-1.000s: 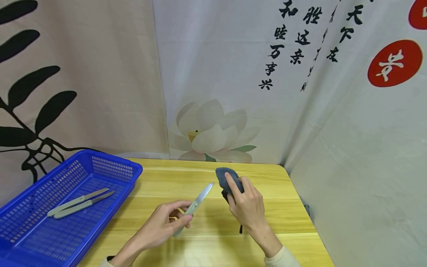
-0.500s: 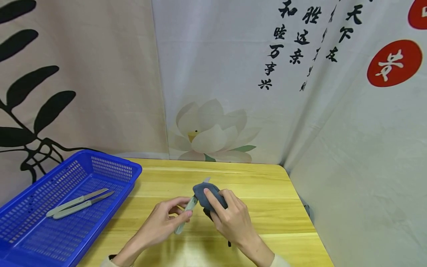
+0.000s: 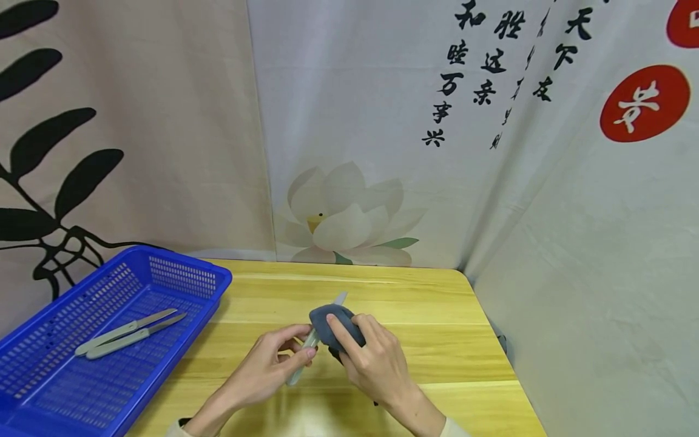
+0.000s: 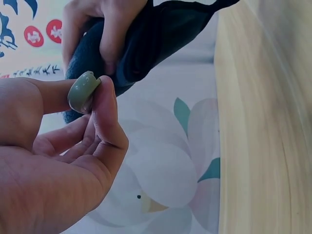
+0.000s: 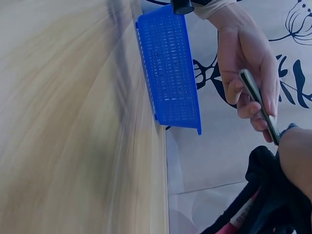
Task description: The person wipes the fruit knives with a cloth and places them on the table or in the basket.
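My left hand (image 3: pixel 270 367) pinches a knife by its pale green handle (image 3: pixel 297 371) between thumb and fingers, the blade pointing up and away. In my right hand (image 3: pixel 379 361) is a dark blue-grey cloth (image 3: pixel 332 321), gripped over the blade close to the handle. Only the blade tip (image 3: pixel 341 298) shows beyond the cloth; the rest of the blade is hidden. The left wrist view shows the handle's butt end (image 4: pixel 83 92) with the cloth (image 4: pixel 163 41) behind it. A black strap trails from the cloth. Both hands are above the table.
A blue plastic basket (image 3: pixel 191 260) with perforated sides stands at the left of the wooden table (image 3: pixel 437 340). Two similar pale-handled knives (image 3: pixel 131 331) lie inside it, side by side. A printed curtain (image 3: pixel 349 109) hangs behind the table's far edge.
My right hand has moved left, bringing the cloth from beside the knife onto its blade, then slightly down toward the handle. The left hand has stayed nearly in place.
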The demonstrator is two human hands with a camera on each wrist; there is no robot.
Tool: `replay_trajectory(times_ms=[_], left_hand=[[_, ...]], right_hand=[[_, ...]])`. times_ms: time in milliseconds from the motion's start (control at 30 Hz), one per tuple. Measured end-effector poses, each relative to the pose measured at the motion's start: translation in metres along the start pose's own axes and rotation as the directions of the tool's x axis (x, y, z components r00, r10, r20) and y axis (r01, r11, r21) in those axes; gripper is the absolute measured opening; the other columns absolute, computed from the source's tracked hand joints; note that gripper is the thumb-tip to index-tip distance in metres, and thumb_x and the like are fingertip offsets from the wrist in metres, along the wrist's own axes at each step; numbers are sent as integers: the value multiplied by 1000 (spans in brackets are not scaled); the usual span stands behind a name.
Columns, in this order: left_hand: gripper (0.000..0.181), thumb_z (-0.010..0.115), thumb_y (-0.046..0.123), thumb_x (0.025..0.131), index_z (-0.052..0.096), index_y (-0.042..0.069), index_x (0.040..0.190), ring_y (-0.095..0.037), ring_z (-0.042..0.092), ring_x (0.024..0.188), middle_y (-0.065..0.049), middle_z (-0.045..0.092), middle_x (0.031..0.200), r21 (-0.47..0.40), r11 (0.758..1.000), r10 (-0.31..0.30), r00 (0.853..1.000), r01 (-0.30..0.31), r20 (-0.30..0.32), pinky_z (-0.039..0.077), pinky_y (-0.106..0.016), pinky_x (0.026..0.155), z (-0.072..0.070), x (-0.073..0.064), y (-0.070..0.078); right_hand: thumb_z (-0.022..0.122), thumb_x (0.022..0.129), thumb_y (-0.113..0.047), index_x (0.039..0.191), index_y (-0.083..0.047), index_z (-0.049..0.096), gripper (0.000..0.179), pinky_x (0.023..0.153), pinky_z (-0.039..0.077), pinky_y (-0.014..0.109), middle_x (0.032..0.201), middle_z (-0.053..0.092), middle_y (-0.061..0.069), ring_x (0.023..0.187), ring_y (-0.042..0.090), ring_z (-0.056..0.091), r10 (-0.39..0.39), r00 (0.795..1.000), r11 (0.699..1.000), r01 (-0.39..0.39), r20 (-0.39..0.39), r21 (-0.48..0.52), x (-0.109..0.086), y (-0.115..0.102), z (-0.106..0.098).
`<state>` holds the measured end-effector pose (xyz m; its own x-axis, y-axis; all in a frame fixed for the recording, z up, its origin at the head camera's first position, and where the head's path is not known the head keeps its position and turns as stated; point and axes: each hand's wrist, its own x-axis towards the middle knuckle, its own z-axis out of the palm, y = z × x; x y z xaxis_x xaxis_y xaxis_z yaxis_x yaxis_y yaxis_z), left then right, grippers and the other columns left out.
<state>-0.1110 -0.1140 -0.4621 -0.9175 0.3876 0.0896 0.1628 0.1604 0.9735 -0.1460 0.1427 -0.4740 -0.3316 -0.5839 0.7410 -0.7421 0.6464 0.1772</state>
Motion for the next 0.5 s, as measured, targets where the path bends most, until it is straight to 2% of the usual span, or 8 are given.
replay_trajectory(times_ms=[133, 500], left_hand=[[45, 68, 19, 114, 62, -3, 154, -12, 75, 98, -16, 77, 115, -10, 1000, 13, 1000, -13, 7, 69, -32, 82, 0, 0, 0], [46, 68, 17, 114, 62, -4, 154, -10, 75, 98, -17, 76, 119, 2, 1000, 15, 1000, -15, 3, 68, -28, 80, 0, -2, 0]], right_hand=[[99, 78, -15, 154, -16, 69, 81, 66, 61, 28, 101, 68, 10, 80, 19, 63, 13, 1000, 999, -14, -9, -32, -1, 5, 2], [98, 78, -14, 152, -16, 70, 79, 63, 63, 31, 102, 69, 13, 81, 22, 66, 62, 998, 995, -64, -24, -71, -1, 22, 4]])
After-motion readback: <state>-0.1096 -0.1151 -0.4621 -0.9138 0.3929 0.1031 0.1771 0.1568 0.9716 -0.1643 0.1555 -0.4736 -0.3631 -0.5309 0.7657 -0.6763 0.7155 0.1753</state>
